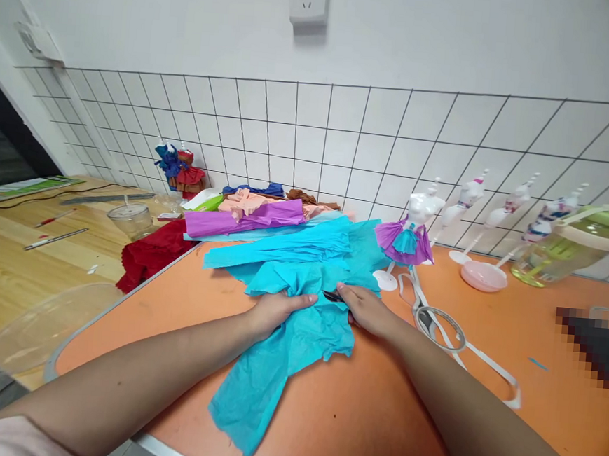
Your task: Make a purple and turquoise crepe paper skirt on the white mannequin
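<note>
My left hand [274,315] is closed on a crumpled turquoise sheet of crepe paper [309,334], thumb on top and fingers underneath. One long end of the sheet hangs toward the table's front edge. Closed around what look like black scissors [332,296], my right hand [364,310] is at the sheet's right side. Only a short dark part of them shows, pointing at my left thumb; the rest is hidden by hand and paper. More turquoise crepe paper [292,248] lies in folds just beyond both hands.
A small dress form [408,229] in a purple and turquoise skirt stands behind my right hand. Nearby are a tape roll [440,328], a white strap [488,365], a pink bowl [484,276] and a green bottle [560,252]. Red cloth-like material [158,251] lies left, by a clear cup [130,220].
</note>
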`<act>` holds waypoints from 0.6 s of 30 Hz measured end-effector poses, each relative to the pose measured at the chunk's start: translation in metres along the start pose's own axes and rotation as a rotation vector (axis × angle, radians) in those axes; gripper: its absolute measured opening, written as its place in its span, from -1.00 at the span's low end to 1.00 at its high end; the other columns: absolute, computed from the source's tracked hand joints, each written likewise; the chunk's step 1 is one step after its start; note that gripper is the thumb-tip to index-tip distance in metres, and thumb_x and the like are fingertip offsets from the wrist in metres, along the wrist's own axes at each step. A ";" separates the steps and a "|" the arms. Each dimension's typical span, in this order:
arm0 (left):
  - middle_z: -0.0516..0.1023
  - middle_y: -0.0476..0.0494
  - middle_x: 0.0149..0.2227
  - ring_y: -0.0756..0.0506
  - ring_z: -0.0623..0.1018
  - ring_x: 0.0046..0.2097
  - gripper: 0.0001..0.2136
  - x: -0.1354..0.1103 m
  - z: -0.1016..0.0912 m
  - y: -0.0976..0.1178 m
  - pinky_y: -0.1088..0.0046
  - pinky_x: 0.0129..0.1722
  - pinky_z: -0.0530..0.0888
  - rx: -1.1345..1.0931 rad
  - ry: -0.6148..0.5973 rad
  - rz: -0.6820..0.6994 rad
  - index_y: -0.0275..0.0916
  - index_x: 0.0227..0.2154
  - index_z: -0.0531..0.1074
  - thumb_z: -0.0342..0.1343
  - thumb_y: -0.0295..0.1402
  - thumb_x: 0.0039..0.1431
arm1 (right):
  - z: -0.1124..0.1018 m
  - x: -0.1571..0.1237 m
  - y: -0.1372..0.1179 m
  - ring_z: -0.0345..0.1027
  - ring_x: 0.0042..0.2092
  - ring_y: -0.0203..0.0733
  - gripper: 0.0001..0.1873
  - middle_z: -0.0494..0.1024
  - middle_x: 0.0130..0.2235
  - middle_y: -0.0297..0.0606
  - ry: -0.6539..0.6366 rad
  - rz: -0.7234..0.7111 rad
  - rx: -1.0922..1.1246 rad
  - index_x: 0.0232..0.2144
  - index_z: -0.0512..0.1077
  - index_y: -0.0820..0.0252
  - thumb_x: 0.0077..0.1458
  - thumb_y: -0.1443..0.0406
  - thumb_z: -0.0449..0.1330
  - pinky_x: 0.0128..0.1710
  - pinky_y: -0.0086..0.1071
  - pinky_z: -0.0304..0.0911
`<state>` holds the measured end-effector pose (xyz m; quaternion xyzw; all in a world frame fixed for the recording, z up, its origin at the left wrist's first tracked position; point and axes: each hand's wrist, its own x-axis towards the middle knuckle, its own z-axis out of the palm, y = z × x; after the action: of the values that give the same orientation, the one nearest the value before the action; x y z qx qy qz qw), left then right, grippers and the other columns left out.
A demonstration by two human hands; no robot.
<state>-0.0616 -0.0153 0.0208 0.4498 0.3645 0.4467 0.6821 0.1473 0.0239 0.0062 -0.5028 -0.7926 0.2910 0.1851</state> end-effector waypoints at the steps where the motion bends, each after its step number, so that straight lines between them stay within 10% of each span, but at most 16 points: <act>1: 0.49 -0.31 0.07 -0.34 0.50 0.08 -0.38 0.000 0.000 0.000 0.05 0.09 0.45 0.002 0.009 -0.001 -0.26 0.07 0.40 0.38 -0.25 -0.10 | 0.000 0.000 0.000 0.40 -0.38 -0.17 -0.32 0.53 -0.47 -0.21 -0.004 -0.002 0.005 -0.42 0.42 0.18 0.30 -0.04 -0.34 -0.40 -0.39 0.18; 18: 0.48 -0.22 0.10 -0.29 0.35 0.22 -0.42 0.003 -0.001 -0.013 0.04 0.20 0.34 0.171 -0.037 0.112 -0.19 0.11 0.37 0.32 -0.23 0.00 | -0.003 -0.006 -0.022 0.39 -0.27 -0.21 -0.40 0.56 -0.31 -0.26 0.052 -0.101 -0.210 -0.35 0.42 0.14 0.35 0.03 -0.32 -0.34 -0.41 0.08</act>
<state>-0.0577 -0.0143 0.0083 0.5341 0.3629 0.4432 0.6218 0.1360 0.0123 0.0229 -0.4864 -0.8378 0.1837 0.1665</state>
